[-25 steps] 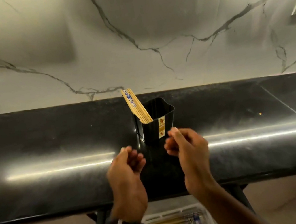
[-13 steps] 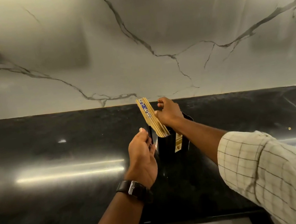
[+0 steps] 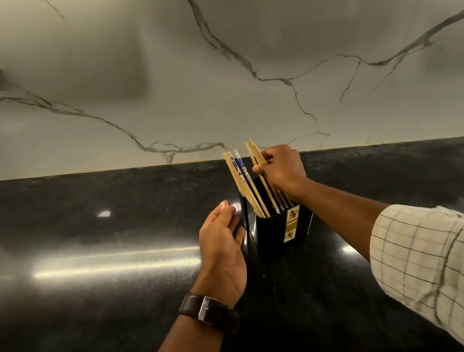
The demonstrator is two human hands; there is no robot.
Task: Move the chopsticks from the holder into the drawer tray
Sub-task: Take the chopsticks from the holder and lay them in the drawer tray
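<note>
Head view, task early: chopsticks point(image 3: 251, 185) stand in black holder point(image 3: 282, 227) on dark counter point(image 3: 91, 287). Right hand point(image 3: 282, 169) pinches several sticks, unlifted. Left hand point(image 3: 223, 246) open, beside holder. Drawer tray out of view.

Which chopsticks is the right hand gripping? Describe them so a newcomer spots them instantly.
On the black countertop stands a black holder. The right hand pinches the plain chopsticks at its right side. The loose pair leaning left has blue-patterned tops.
</note>
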